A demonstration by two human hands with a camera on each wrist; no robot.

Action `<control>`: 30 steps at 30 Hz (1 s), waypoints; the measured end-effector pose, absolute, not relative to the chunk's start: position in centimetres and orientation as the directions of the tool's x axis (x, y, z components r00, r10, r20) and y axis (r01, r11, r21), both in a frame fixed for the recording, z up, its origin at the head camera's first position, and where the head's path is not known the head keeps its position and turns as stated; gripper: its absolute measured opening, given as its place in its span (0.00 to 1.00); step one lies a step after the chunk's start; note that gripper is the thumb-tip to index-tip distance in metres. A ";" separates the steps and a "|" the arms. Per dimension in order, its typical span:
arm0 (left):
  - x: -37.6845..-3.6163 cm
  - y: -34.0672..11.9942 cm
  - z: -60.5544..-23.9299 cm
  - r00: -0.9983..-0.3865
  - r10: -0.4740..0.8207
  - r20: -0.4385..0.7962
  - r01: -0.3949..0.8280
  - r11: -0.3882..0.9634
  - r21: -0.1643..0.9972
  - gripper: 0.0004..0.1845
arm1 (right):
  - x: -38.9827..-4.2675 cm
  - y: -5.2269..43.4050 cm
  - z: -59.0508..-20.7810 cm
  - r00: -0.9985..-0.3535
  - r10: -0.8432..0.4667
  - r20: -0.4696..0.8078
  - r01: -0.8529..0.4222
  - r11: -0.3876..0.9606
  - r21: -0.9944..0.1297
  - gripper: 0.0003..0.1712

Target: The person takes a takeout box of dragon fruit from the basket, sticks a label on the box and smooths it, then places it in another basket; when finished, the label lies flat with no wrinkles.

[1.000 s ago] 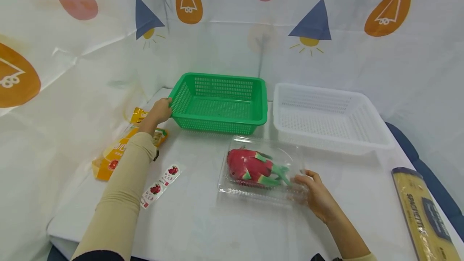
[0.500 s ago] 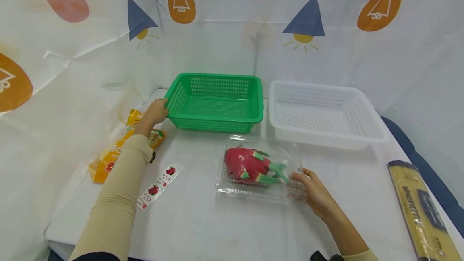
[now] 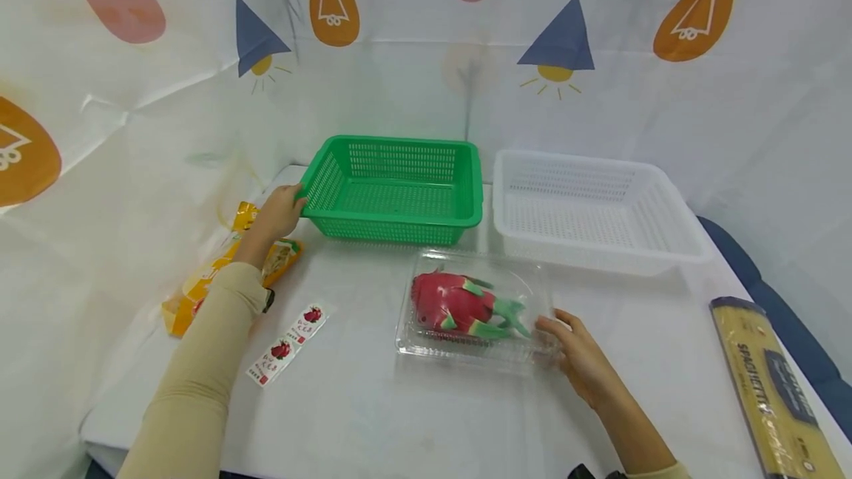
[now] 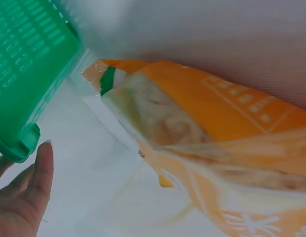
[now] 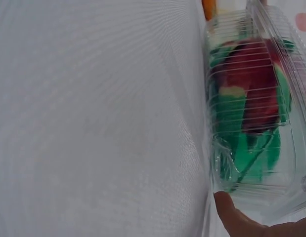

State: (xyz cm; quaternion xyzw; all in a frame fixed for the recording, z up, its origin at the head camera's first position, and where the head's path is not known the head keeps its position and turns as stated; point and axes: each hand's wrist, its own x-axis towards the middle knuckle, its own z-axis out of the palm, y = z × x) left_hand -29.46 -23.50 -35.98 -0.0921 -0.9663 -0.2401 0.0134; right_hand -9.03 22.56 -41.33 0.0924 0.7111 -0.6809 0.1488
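Now the left hand sits at the near-left corner of the green basket, fingers relaxed and touching its rim rather than curled round it; the left wrist view shows straight fingers just beside that corner. Meanwhile the right hand rests open against the right end of the clear clamshell box, fingertips touching its wall without pinching it.

That box lies in the middle of the tabletop, near of both baskets, with a red dragon fruit inside; the white basket stands just right of the green one.

Judging by looks, the clamshell is thin, ribbed and slick, so it would likely flex and slide under a one-sided push; the fruit gives it weight toward the left; holding it under the base or across both long sides seems safest. The green basket looks stiff and light; its rolled rim offers a firm hold.

An orange snack bag lies at far left; a sticker strip lies near it; a spaghetti pack lies at the right edge.
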 end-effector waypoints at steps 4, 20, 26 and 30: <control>-27.8 -23.9 -36.4 -0.983 0.072 0.172 0.145 0.876 0.461 0.24 | -8.9 22.6 -41.4 -0.941 -0.058 -0.334 0.330 0.067 -0.941 0.44; -20.1 -23.6 -36.7 -0.918 0.221 0.328 0.362 0.805 0.469 0.17 | -8.4 23.5 -40.5 -0.963 -0.063 -0.263 0.260 0.057 -0.964 0.41; -17.7 -23.4 -37.1 -0.931 0.362 0.043 0.308 0.720 0.621 0.20 | -8.5 23.8 -40.3 -0.971 -0.053 -0.232 0.228 0.066 -0.971 0.41; -16.8 -23.1 -37.6 -0.905 0.424 -0.024 0.312 0.701 0.641 0.22 | -8.2 24.4 -40.1 -0.977 -0.049 -0.205 0.202 0.065 -0.977 0.39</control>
